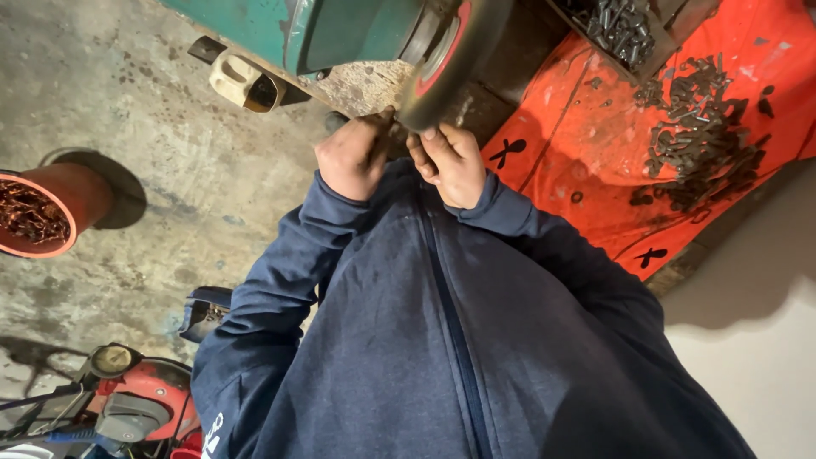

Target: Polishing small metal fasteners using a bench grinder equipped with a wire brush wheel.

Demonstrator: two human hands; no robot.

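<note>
Both hands raised to lower rim of grinding wheel [450, 51] on green machine [340, 30]. Left hand [353, 157] clenched, fingers curled tight around a small dark piece, mostly hidden. Right hand [450, 161] likewise closed, fingertips [429, 134] just beneath the wheel; whether they touch it cannot be told. Pile of dark metal parts [697, 136] on orange sheet [578, 161] to the right. Orange bucket [47, 212] of coppery scrap stands well apart at left.
</note>
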